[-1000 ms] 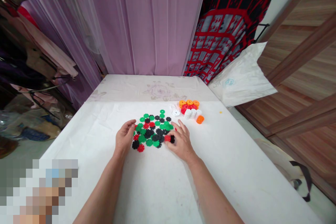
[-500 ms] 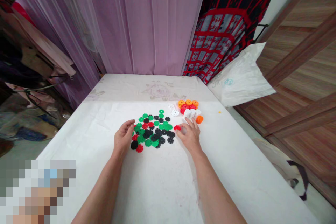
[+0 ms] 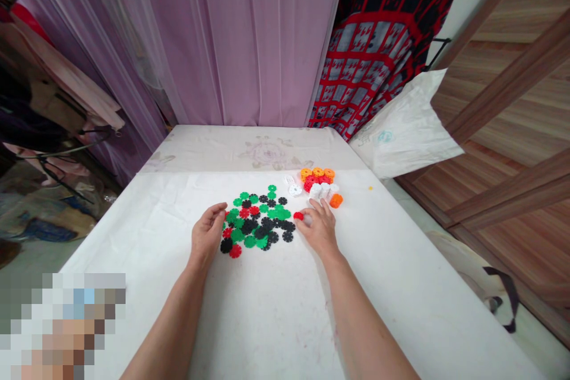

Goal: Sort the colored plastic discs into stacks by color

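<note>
Loose notched plastic discs in green, black and red lie in a spread pile [image 3: 256, 222] on the white-covered table. At the left edge of this pile is my left hand [image 3: 206, 234], its fingers loosely curved and apart from the thumb, with nothing clearly held. A small red notched disc [image 3: 298, 215] sits at the tips of my right hand's [image 3: 320, 228] thumb and index finger, which pinch it at the pile's right edge. The other right fingers reach close to short white disc stacks [image 3: 325, 191]. Behind these stand red stacks [image 3: 310, 183] and orange stacks [image 3: 317, 173].
An orange stack [image 3: 336, 200] lies right of the white ones, and loose white discs [image 3: 294, 190] lie to their left. A white bag [image 3: 405, 130] leans at the table's right edge. A purple curtain [image 3: 249, 41] hangs behind the table [image 3: 267, 309].
The whole view has shifted slightly, so everything sits a little further left. Both hands keep almost the same pose, and the red disc stays at my right fingertips.
</note>
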A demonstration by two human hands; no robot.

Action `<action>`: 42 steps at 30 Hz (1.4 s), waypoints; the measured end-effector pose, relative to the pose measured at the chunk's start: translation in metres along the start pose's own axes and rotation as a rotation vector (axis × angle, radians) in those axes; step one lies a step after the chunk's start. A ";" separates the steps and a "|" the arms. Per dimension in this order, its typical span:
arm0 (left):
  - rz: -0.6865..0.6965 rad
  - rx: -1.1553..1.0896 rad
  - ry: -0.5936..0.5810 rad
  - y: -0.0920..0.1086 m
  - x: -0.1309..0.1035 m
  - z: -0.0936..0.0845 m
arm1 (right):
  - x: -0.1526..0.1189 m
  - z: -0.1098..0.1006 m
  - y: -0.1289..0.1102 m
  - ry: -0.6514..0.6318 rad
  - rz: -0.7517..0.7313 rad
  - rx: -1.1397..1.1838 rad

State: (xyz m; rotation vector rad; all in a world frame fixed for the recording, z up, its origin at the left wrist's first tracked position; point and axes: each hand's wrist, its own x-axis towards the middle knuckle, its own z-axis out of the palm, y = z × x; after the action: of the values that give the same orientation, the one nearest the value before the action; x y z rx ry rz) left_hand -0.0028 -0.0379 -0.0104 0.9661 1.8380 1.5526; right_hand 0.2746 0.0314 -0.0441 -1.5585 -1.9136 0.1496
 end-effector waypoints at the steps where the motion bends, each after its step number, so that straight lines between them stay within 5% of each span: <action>1: 0.002 -0.003 0.000 -0.001 0.000 0.000 | 0.000 0.000 0.000 -0.004 0.003 -0.001; 16: 0.004 -0.118 0.032 -0.007 0.003 0.002 | -0.001 0.005 -0.008 0.120 -0.108 0.044; 25: -0.068 -0.365 0.089 -0.008 0.008 -0.004 | 0.015 0.019 -0.095 -0.196 -0.168 0.021; 32: -0.057 -0.369 0.063 -0.008 0.008 -0.005 | 0.025 0.025 -0.117 -0.341 -0.148 -0.044; 42: -0.057 -0.327 0.056 -0.005 0.006 -0.005 | 0.020 0.035 -0.105 -0.140 -0.187 0.077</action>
State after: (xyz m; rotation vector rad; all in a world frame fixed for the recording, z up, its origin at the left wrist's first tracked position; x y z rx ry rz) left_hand -0.0112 -0.0360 -0.0145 0.7190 1.5662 1.7889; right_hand 0.1668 0.0302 -0.0138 -1.3421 -2.1248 0.2533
